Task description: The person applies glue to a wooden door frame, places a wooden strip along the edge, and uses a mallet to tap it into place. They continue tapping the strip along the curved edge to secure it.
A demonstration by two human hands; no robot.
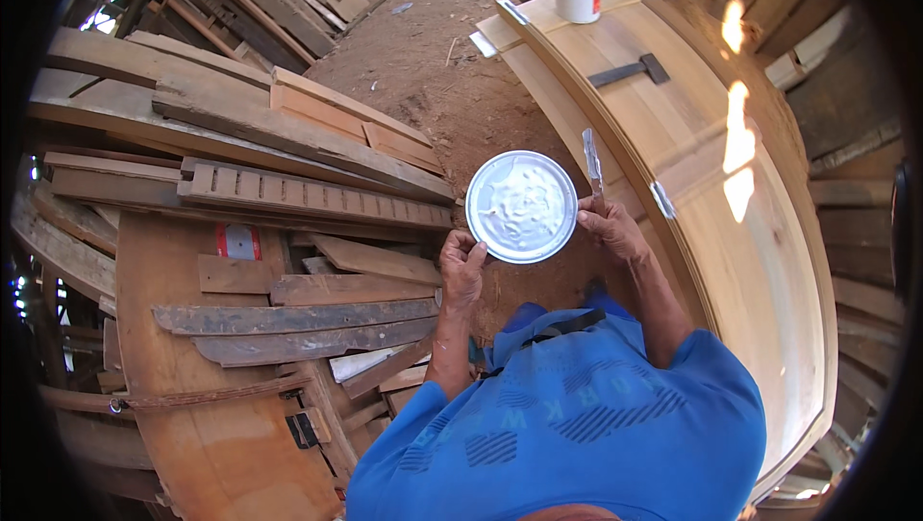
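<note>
Fingers (478,252) of your left hand (461,273) clamp the round white lid (524,257) in front of you, presumably level to retain its glossy white paste (527,202); your right hand (615,231) grips the smeared, flat-bladed spatula (591,158) beside it.

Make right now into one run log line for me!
left hand: holds round lid with pale paste | right hand: holds smeared flat tool by lid's right edge | hammer: on wooden panel
</note>
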